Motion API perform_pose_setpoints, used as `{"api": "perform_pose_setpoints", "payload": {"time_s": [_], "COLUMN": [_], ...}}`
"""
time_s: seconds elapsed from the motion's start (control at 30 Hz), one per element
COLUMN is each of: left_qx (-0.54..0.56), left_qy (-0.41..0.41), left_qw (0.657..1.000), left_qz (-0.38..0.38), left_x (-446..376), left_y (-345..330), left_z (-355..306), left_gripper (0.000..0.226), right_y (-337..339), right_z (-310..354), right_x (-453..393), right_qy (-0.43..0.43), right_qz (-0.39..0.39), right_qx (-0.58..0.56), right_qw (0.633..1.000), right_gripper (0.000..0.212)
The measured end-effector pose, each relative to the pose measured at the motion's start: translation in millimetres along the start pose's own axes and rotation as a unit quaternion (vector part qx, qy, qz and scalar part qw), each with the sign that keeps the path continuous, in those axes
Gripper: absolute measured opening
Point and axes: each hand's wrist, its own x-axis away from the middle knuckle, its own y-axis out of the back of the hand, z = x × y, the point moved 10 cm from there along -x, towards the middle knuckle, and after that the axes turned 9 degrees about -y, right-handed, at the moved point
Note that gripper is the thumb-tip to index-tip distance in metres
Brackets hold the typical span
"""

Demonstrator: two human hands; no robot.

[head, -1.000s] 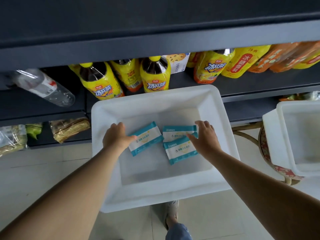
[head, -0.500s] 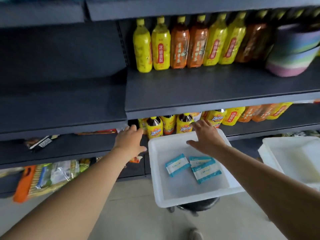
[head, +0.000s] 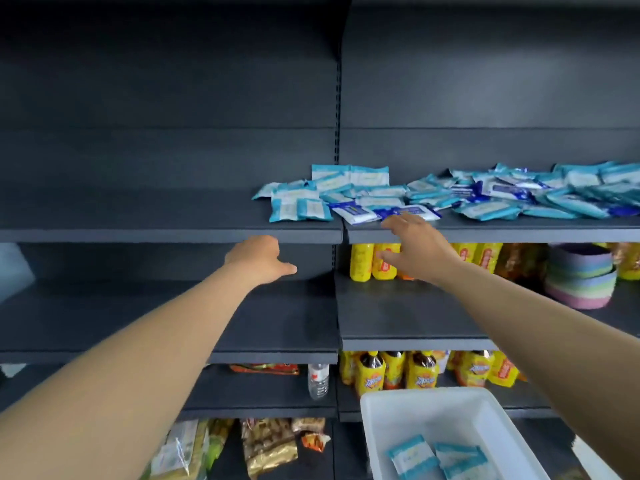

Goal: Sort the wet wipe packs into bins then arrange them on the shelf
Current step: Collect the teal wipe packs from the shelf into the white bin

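Both hands are raised toward the upper shelf (head: 173, 223) and hold nothing. The right hand (head: 414, 251) reaches furthest, palm down with fingers spread and loosely extended, its fingertips at the shelf's front lip just beside the nearest dark-blue pack (head: 408, 212); whether it touches that pack cannot be told. The left hand (head: 258, 259) hangs lower, just under the shelf edge, thumb sticking out to the right and fingers relaxed, touching nothing that shows. Both arms are stretched nearly straight, the hands well apart. As for progress, sorting looks barely begun: a large loose heap of packs (head: 485, 195), light-teal ones mixed with a few dark-blue ones, lies scattered along the upper shelf, mostly on its right section. Only about three teal packs (head: 440, 460) lie in the white bin (head: 381, 427) at lower right, and a sliver of what may be a second bin shows at the frame's corner. So most of the sorting is left, and the arranging on the shelf has not started. Bottles (head: 374, 261) and stacked bowls (head: 581, 282) fill the shelves below.
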Motion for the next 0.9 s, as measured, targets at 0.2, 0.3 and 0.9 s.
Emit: {"api": "perform_pose_setpoints", "payload": {"time_s": [0.2, 0.3, 0.9], "left_qx": [-0.002, 0.009, 0.099], "left_qy": [0.007, 0.003, -0.122], "left_qw": [0.999, 0.998, 0.965], "left_qz": [-0.046, -0.063, 0.212], "left_x": [-52, -102, -417], "left_y": [54, 62, -48], "left_z": [34, 50, 82], "left_gripper": [0.035, 0.044, 0.052], "right_y": [8, -3, -144], "right_z": [27, 22, -42], "right_x": [-71, -118, -401], "right_qy": [0.011, -0.007, -0.112], "right_qz": [-0.011, -0.004, 0.088], "right_qx": [-0.006, -0.021, -0.160], "right_qw": [1.000, 1.000, 0.977], "right_gripper": [0.053, 0.051, 0.053]}}
